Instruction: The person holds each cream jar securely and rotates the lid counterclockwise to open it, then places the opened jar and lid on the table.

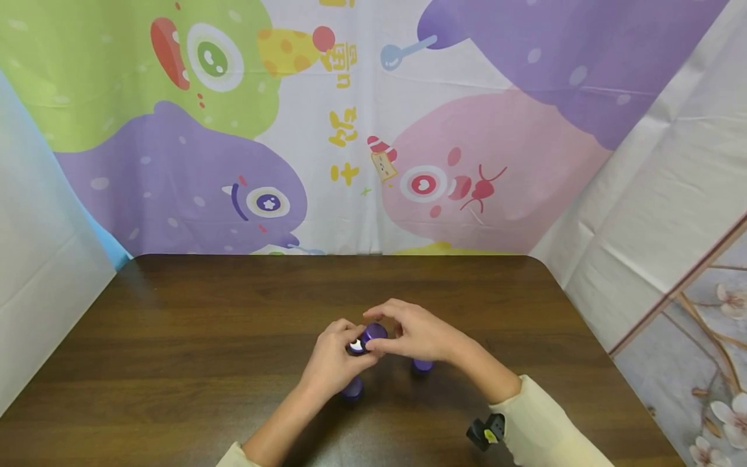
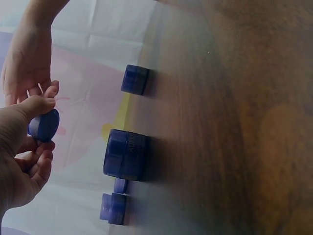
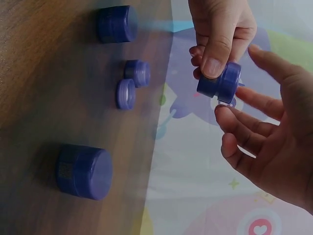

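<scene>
A small purple jar (image 3: 209, 87) with a purple lid (image 3: 230, 82) is held above the table. My left hand (image 1: 332, 360) grips the jar's body, its thumb pressed along the side in the right wrist view. Around the lid end curves my right hand (image 1: 420, 334), fingers spread and loosely bent. Its fingertips come right up to the lid's edge, with a gap between forefinger and lid in the head view. The left wrist view shows the jar (image 2: 45, 125) between the left thumb and fingers, with the right hand behind.
On the brown wooden table (image 1: 204, 324) stand two lidded purple jars, one (image 3: 84, 171) nearer the right wrist camera and another (image 3: 117, 24) farther off. Between them sit a small open jar (image 3: 137, 72) and a small lid (image 3: 126, 94). A cartoon-printed curtain (image 1: 362, 220) hangs behind the table.
</scene>
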Demonstrator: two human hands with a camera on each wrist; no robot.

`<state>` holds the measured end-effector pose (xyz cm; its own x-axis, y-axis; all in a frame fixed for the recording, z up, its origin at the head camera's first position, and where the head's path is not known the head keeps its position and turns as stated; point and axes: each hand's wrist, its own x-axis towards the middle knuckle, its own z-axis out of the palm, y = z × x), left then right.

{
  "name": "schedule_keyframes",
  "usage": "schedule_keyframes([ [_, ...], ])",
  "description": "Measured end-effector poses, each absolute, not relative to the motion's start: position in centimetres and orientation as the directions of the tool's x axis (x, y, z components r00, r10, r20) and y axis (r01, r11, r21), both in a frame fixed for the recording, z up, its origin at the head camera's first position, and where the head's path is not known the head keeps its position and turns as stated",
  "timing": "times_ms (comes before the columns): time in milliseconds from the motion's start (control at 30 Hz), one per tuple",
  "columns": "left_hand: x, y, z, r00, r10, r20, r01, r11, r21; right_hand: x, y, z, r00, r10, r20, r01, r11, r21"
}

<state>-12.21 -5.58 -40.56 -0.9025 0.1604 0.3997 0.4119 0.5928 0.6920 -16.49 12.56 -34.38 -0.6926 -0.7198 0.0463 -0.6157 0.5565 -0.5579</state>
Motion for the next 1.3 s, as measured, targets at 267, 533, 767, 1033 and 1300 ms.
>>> schedule_keyframes([
  [267,-12.32,-5.57,-40.6,-0.896,0.158,0.416,0.421,0.603,0.677,-16.69,12.56,-34.59,-0.663,-0.747,0.044,-0.644,0.54,-0.542],
  [533,-12.26,-5.68,-40.57,-0.906,0.154,0.394,0.403,0.601,0.691,-16.53,12.58,-34.49,-0.688,-0.725,0.024,-0.615,0.565,-0.549],
  [767,-12.36,-5.64,-40.58,-0.897,0.155,0.413,0.419,0.596,0.685,-16.55,12.58,-34.46,-0.674,-0.739,0.004,-0.625,0.567,-0.536],
  [1033,-12.31,-5.71,-40.64,-0.905,0.15,0.399,0.406,0.59,0.698,-16.46,12.55,-34.48,-0.688,-0.724,0.051,-0.629,0.559,-0.541],
  [1300,-12.32,-5.67,-40.72,-0.886,0.154,0.437,0.437,0.592,0.677,-16.57,12.55,-34.53,-0.665,-0.745,0.055,-0.655,0.546,-0.522],
])
